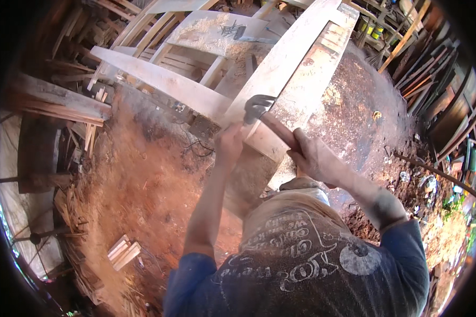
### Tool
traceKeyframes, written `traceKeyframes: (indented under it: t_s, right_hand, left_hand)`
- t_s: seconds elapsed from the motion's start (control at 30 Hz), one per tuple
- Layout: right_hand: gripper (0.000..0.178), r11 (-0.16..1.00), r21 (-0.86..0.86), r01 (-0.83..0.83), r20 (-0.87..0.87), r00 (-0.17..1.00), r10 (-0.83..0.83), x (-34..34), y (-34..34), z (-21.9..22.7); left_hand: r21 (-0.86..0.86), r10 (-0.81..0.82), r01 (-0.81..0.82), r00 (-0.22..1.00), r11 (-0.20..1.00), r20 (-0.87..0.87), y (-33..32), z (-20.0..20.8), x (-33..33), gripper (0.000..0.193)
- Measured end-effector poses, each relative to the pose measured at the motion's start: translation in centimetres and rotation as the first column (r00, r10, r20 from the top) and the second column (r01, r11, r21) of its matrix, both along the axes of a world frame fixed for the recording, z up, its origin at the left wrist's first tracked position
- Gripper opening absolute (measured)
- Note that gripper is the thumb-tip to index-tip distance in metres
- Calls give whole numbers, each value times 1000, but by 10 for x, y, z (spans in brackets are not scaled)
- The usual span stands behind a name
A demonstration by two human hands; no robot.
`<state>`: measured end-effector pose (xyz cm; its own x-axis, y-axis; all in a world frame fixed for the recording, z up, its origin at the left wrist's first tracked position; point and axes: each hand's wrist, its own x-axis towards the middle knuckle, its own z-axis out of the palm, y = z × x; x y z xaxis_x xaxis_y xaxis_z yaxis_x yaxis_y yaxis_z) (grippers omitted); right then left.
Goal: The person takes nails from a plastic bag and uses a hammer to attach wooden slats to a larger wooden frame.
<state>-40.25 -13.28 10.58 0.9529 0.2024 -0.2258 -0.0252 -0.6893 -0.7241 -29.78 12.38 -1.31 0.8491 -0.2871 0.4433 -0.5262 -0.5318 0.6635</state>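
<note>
My right hand [316,157] is wrapped round the wooden handle of a claw hammer [278,129]. Its dark head lies over the near end of a long pale board [280,66], close to the board's edge. My left hand [230,142] is closed right beside the hammer head, at the near corner of the board. What its fingers hold, if anything, is hidden. A second tapered piece [314,71] runs alongside the long board, with a dark gap between them. Another pale board [161,79] meets the long one from the left.
Behind the boards stands a slatted wooden frame [211,71], with a shaving-covered panel [211,34] on top. Short offcuts [124,252] lie on the reddish, dusty floor [153,185]. Planks [63,100] are stacked at left; long strips [431,74] lean at right. A rod [436,171] crosses the right side.
</note>
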Motion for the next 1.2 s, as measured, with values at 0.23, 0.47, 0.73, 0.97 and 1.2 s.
traceKeyframes:
  t_s: [0.23,0.47,0.73,0.97,1.2]
  right_hand:
    - [27,984,59,169,-55,985,-166,-23,-27,-3]
    - [26,974,176,141,158,973,-169,-22,-29,39]
    - [24,872,486,64,394,874,-284,-18,-5,43]
    - [22,999,34,26,143,989,-30,-2,-16,54]
    - [18,931,354,-89,678,710,-190,-4,0,10]
  left_hand:
    - [-69,-149,137,966,988,-209,23,32,43,21]
    - [355,-62,372,760,858,-647,-13,25,147,93]
    - [323,-102,383,766,866,-635,-23,9,154,108]
    - [194,-157,350,761,917,-629,-19,18,138,105]
    - [300,-55,280,808,912,-587,-13,-5,153,94]
